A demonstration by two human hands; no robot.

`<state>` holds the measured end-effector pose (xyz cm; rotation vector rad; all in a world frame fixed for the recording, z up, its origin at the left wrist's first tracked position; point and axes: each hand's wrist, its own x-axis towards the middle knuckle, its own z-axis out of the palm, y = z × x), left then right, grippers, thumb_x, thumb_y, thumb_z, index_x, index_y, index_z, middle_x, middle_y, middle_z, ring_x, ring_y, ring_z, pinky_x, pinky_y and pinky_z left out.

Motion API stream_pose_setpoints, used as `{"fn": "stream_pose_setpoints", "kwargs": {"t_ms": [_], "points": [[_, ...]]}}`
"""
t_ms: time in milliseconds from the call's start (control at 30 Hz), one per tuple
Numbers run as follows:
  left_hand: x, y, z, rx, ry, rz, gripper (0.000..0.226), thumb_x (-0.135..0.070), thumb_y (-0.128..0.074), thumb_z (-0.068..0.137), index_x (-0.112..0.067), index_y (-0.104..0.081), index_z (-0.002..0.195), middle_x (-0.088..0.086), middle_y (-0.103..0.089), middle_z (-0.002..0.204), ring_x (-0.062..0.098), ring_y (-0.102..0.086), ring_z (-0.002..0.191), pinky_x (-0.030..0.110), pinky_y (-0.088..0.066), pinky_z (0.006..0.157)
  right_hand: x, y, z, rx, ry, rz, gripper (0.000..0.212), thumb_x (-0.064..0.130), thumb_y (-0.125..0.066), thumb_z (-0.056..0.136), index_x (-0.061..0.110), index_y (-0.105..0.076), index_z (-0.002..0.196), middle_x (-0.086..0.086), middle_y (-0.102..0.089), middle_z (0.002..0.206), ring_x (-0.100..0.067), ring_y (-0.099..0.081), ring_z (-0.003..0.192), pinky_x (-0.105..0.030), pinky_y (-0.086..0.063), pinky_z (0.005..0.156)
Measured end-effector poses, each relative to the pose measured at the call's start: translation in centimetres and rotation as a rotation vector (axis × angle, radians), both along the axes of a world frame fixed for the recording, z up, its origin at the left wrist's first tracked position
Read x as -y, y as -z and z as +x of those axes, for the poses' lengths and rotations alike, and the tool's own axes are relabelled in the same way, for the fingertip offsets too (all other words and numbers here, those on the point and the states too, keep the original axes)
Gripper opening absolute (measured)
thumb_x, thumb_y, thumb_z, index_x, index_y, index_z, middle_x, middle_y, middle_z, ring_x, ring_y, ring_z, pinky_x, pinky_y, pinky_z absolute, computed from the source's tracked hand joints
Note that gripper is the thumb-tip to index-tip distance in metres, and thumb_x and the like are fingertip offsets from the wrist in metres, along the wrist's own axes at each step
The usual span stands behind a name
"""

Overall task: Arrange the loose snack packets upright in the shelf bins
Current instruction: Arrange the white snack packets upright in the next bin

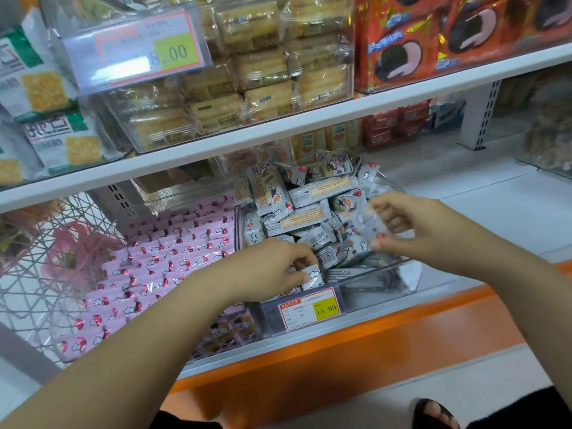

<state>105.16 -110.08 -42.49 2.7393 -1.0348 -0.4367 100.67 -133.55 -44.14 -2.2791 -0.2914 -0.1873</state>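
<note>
Left hand [272,267] reaches into the front of the clear bin [413,274] on the lower shelf. I see its thumb and fingers pinching a small white packet [313,275] with a cloud print, just behind the yellow price tag [309,307] marked 15.80. Right hand [411,224] hovers over the right side of the same bin, fingers curled, pinching a blurred packet [368,222] between thumb and fingertips; I cannot make out its print.

Between and behind the two hands lies the heap of white packets [306,196], jumbled at all angles, some flat, some tilted, and piled above the bin's rim at the back. Just left of it, the pink packets [173,258] sit in tidy overlapping rows in the neighbouring bin. Further left is a white wire basket [34,261] with something pink inside.

On the upper shelf [278,131] I see clear-wrapped biscuit packs [260,69] behind a tag [148,48] reading 8.00. Red packs [448,35] sit to their right and green-and-white cracker bags [46,91] to their left. An orange strip [356,342] runs along the shelf front below the bins, and a sandalled foot [433,413] shows at the bottom edge.
</note>
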Motion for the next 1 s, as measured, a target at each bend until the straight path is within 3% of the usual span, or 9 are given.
{"fn": "stream_pose_setpoints", "kwargs": {"t_ms": [167,333,467,567,667,767,833,933,1000], "points": [[0.1,0.0,0.0,-0.002,0.000,-0.007,0.030,-0.027,-0.051,0.098,-0.021,-0.055,0.127,-0.025,-0.039,0.073,-0.029,-0.039,0.056,-0.002,-0.032,0.053,0.5,-0.6,-0.5,-0.136,-0.085,0.438,0.058,0.024,-0.066,0.075,0.025,-0.043,0.128,0.003,-0.073,0.103,-0.011,-0.068,0.097,-0.034,-0.051,0.089],[0.1,-0.1,-0.1,0.006,0.002,-0.003,0.031,-0.028,-0.051,0.098,-0.021,-0.055,0.128,-0.025,-0.038,0.071,-0.028,-0.040,0.055,0.000,-0.032,0.053,0.3,-0.2,-0.3,-0.166,-0.105,0.500,0.055,0.024,-0.061,0.082,0.025,-0.040,0.133,0.000,-0.073,0.102,-0.017,-0.069,0.097,-0.041,-0.048,0.093],[0.0,-0.1,-0.2,0.010,0.006,-0.006,0.031,-0.027,-0.050,0.098,-0.021,-0.054,0.128,-0.024,-0.038,0.072,-0.029,-0.039,0.055,-0.002,-0.032,0.054,-0.2,0.4,0.4,-0.139,-0.036,0.574,0.036,0.031,-0.057,0.081,0.035,-0.055,0.118,-0.019,-0.064,0.114,-0.039,-0.062,0.100,-0.056,-0.044,0.098],[0.1,-0.1,-0.1,0.014,0.002,-0.001,0.031,-0.027,-0.050,0.098,-0.021,-0.054,0.129,-0.024,-0.037,0.070,-0.028,-0.039,0.054,-0.002,-0.032,0.052,-1.1,0.7,0.6,-0.047,-0.014,0.541,0.031,0.031,-0.052,0.088,0.048,-0.051,0.113,0.000,-0.059,0.123,-0.013,-0.061,0.109,-0.041,-0.046,0.100],[0.1,-0.2,-0.1,0.023,0.006,0.008,0.031,-0.027,-0.050,0.098,-0.020,-0.054,0.129,-0.023,-0.037,0.068,-0.026,-0.040,0.053,-0.001,-0.032,0.051,-2.6,0.6,0.3,0.037,0.006,0.544,0.041,0.011,-0.048,0.097,0.040,-0.039,0.125,0.018,-0.062,0.099,0.011,-0.060,0.081,-0.009,-0.047,0.072],[0.1,-0.2,-0.3,0.046,0.019,0.021,0.033,-0.029,-0.050,0.099,-0.021,-0.052,0.130,-0.028,-0.044,0.083,-0.017,-0.047,0.062,0.000,-0.031,0.050,-4.1,0.7,0.0,0.060,-0.045,0.518,0.050,0.007,-0.055,0.092,0.039,-0.038,0.127,0.017,-0.067,0.094,0.002,-0.061,0.078,-0.020,-0.050,0.070],[0.0,-0.2,-0.2,0.069,0.021,0.029,0.035,-0.030,-0.049,0.099,-0.022,-0.051,0.132,-0.015,-0.054,0.087,-0.004,-0.047,0.063,0.001,-0.031,0.052,-4.5,0.8,0.0,0.063,-0.074,0.459,0.056,0.003,-0.057,0.090,0.034,-0.037,0.131,0.008,-0.064,0.091,0.000,-0.059,0.079,-0.020,-0.051,0.071],[-0.1,-0.1,-0.1,0.084,0.023,0.025,0.035,-0.031,-0.049,0.099,-0.022,-0.051,0.132,-0.003,-0.059,0.093,-0.006,-0.038,0.055,0.001,-0.031,0.052,-4.5,1.1,-0.1,0.096,-0.116,0.258,0.063,-0.002,-0.057,0.088,0.034,-0.035,0.134,0.014,-0.053,0.085,0.003,-0.054,0.074,-0.017,-0.048,0.069],[-0.1,-0.1,-0.1,0.077,0.021,0.028,0.035,-0.030,-0.049,0.099,-0.023,-0.051,0.132,-0.007,-0.059,0.092,-0.008,-0.038,0.054,0.000,-0.030,0.052,-4.2,1.1,-0.2,0.124,-0.124,0.136,0.066,0.000,-0.059,0.087,0.044,-0.034,0.129,0.015,-0.047,0.075,-0.002,-0.052,0.065,-0.025,-0.051,0.065]]}}
